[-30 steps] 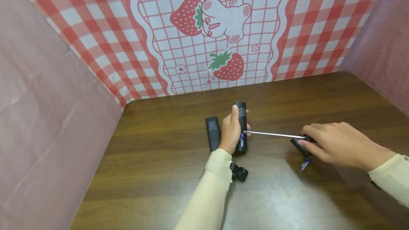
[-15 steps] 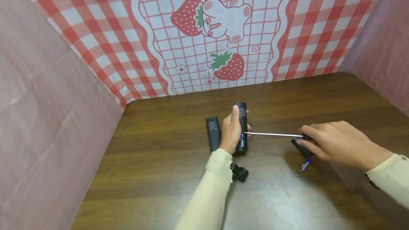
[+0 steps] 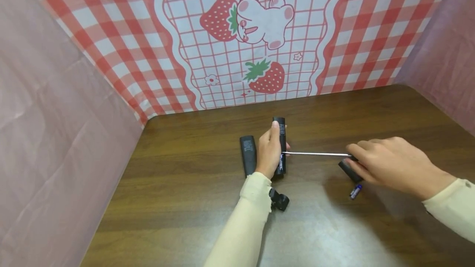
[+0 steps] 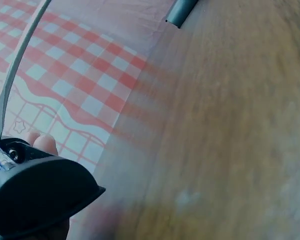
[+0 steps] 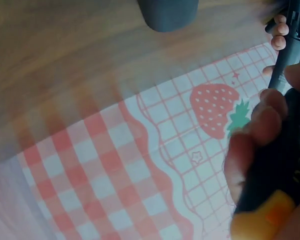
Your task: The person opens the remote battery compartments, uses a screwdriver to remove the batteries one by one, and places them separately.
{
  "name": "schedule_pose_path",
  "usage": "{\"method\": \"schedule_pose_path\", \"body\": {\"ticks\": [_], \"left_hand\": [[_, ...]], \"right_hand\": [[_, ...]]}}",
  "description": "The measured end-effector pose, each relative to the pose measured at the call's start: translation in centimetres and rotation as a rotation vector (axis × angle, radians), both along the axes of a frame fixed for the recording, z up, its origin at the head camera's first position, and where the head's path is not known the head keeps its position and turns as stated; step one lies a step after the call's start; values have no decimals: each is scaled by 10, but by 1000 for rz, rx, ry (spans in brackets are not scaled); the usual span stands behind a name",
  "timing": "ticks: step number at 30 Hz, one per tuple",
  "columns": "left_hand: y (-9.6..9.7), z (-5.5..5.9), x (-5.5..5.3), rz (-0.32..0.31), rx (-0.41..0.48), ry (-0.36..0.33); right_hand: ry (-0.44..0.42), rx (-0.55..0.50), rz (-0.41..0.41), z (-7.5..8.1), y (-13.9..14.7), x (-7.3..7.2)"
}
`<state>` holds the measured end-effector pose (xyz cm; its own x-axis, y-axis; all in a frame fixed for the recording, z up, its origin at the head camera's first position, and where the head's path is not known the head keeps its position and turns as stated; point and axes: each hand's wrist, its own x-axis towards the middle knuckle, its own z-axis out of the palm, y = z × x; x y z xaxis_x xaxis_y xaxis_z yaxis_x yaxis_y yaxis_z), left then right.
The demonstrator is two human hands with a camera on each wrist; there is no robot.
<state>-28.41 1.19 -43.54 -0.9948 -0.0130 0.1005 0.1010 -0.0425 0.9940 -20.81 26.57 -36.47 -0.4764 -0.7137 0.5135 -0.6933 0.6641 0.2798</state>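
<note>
Gripped in my left hand (image 3: 269, 153) is a black remote control (image 3: 282, 128), its back turned up and its battery compartment uncovered. A blue-and-silver battery (image 3: 281, 164) sits inside that compartment. My right hand (image 3: 393, 166) holds a screwdriver (image 3: 317, 154) level, and its shaft runs left to the compartment. In the left wrist view the flat tip of the screwdriver (image 4: 12, 75) meets the remote beside the end of the battery (image 4: 1, 158). The right wrist view shows fingers curled round the black handle (image 5: 277, 165) with its yellow-orange end.
Another black remote (image 3: 248, 155) lies face down left of my left hand. Below my right hand are a black battery cover (image 3: 350, 171) and a loose battery (image 3: 355, 191). A checked cloth (image 3: 230, 73) stands behind the brown table (image 3: 178, 217), with pink cloth at both sides.
The remote has turned slightly on its long axis, so less of its back shows. My right hand has shifted a little left and up, with the screwdriver still at the compartment.
</note>
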Motion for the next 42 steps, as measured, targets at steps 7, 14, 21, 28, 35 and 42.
{"method": "schedule_pose_path", "body": {"ticks": [7,14,21,28,35,42], "left_hand": [[-1,0,0,-36,41,22],[-7,-2,-4,-47,70,24],[-5,-3,-5,-46,48,30],[-2,-3,-3,-61,58,29],[-1,-4,-2,-75,26,28],[-2,-3,-2,-82,-32,35]], "right_hand": [[62,43,56,1,-14,0],[7,-2,-66,3,-8,5],[-4,-30,-101,1,-1,4],[5,-28,-72,2,-1,1],[23,4,-30,6,-3,-1],[48,64,20,14,-5,-9]]}}
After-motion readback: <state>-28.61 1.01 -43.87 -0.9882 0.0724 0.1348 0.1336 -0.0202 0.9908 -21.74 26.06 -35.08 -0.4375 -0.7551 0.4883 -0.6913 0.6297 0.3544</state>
